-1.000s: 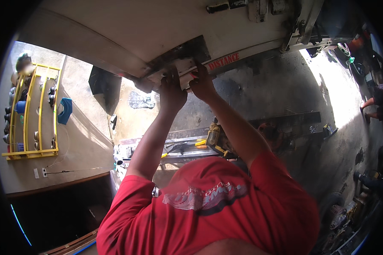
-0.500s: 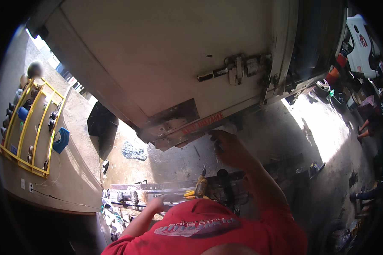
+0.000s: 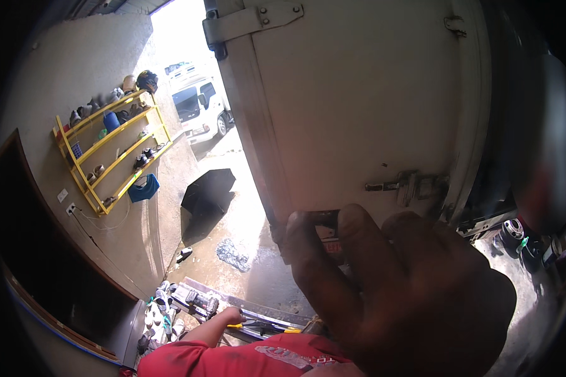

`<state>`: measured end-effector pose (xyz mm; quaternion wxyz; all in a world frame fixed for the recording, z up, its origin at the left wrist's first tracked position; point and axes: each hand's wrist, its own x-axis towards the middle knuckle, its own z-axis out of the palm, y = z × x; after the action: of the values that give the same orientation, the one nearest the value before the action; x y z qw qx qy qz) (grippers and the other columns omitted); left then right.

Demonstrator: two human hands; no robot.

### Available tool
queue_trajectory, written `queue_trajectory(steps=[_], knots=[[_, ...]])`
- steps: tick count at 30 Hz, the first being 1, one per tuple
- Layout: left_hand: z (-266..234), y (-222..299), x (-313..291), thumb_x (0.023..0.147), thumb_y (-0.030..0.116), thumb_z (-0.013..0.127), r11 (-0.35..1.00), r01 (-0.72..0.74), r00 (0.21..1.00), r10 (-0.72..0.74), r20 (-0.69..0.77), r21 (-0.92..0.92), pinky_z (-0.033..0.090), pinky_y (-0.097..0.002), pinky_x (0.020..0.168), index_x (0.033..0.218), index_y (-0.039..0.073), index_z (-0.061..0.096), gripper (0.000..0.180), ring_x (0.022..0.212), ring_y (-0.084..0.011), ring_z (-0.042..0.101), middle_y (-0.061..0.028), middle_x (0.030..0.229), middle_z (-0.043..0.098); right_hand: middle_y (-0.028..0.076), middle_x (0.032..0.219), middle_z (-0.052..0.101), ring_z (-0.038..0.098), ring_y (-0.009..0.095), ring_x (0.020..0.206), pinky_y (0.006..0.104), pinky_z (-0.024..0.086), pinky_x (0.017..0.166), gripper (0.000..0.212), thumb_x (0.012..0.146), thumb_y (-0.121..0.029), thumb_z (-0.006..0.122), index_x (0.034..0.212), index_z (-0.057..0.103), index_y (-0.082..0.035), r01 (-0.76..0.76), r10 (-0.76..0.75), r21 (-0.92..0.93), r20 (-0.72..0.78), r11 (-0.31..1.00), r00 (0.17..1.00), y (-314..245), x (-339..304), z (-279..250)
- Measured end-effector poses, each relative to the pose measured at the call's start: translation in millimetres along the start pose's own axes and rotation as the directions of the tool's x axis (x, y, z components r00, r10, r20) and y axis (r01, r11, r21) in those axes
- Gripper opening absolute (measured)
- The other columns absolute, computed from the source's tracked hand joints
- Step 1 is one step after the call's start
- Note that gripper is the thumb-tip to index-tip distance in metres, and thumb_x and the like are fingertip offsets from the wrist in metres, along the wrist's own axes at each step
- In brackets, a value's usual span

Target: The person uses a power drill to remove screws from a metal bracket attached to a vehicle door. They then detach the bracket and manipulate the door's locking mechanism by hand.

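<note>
The one head view looks down past a close, blurred right hand (image 3: 402, 295) toward the white door (image 3: 358, 107)

The right hand (image 3: 409, 295) is close to the camera and hides much of the big white door (image 3: 358, 107). The left hand (image 3: 233, 314) is low down by the tools (image 3: 198, 301). The wet floor (image 3: 245, 232) between the door and the wall is open.

Tools (image 3: 258, 322), yellow-handled, lying flat on a grey step, just beside the lowered left hand (image 3: 231, 315)
</note>
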<state>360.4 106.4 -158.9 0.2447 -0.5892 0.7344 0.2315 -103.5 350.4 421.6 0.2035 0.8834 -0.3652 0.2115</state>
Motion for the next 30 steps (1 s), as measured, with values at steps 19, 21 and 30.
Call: queue_trajectory(steps=[19,21,30], knots=[[222,-152,-170,0.086,0.039,0.074,0.962,0.112,0.975,-0.058,0.215,-0.248,0.05,-0.0412,0.103,0.132,0.001,0.065,0.06,0.123,-0.0353,0.063,-0.0216,0.133,0.065,0.018,0.103,0.069,0.071,0.034,0.093,0.0461,0.058,0.072,0.039,0.09,-0.024,0.061,0.123,0.061,-0.002,0.268,-0.357,0.314,0.275,0.911,0.893,-276,123,120],[256,-177,-194,0.086,0.038,0.074,0.934,0.174,0.967,-0.101,0.235,-0.313,0.05,-0.041,0.103,0.131,0.001,0.065,0.06,0.122,-0.035,0.064,-0.0216,0.132,0.066,0.018,0.103,0.069,0.071,0.034,0.092,0.046,0.058,0.072,0.039,0.091,-0.025,0.061,0.122,0.061,-0.002,0.258,-0.339,0.288,0.285,0.922,0.896,-284,125,114],[285,-177,-228,0.085,0.033,0.075,0.84,0.247,0.953,-0.12,0.279,-0.482,0.051,-0.0402,0.101,0.129,-0.002,0.066,0.058,0.12,-0.0337,0.066,-0.0219,0.128,0.068,0.019,0.103,0.068,0.071,0.036,0.097,0.0461,0.058,0.074,0.041,0.09,-0.024,0.061,0.125,0.059,-0.002,-0.388,-0.271,0.63,0.697,0.673,0.664,-214,44,169]])
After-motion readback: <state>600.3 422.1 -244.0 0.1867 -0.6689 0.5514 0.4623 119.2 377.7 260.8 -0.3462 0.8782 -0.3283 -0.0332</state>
